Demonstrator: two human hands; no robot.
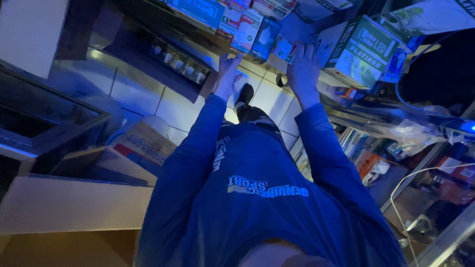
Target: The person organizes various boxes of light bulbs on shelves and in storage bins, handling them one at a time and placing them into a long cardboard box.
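Note:
Both my arms, in blue sleeves, reach forward to a shelf of light-bulb boxes. My left hand (227, 73) has its fingers spread and holds nothing; its fingertips are at the shelf edge, just below a small red-and-white bulb box (246, 29) and a dark blue bulb box (264, 37). My right hand (303, 71) lies flat with its fingertips against a small blue box (284, 49) and the corner of a big white-and-green bulb box (358, 49). Whether it grips either box is not visible.
Below is a pale tiled floor (133, 91) with my dark shoe (245, 94). An open cardboard box (143, 143) and a dark cabinet (44, 118) stand at the left. Shelves of packaged goods (376, 163) and a white cable (420, 173) fill the right.

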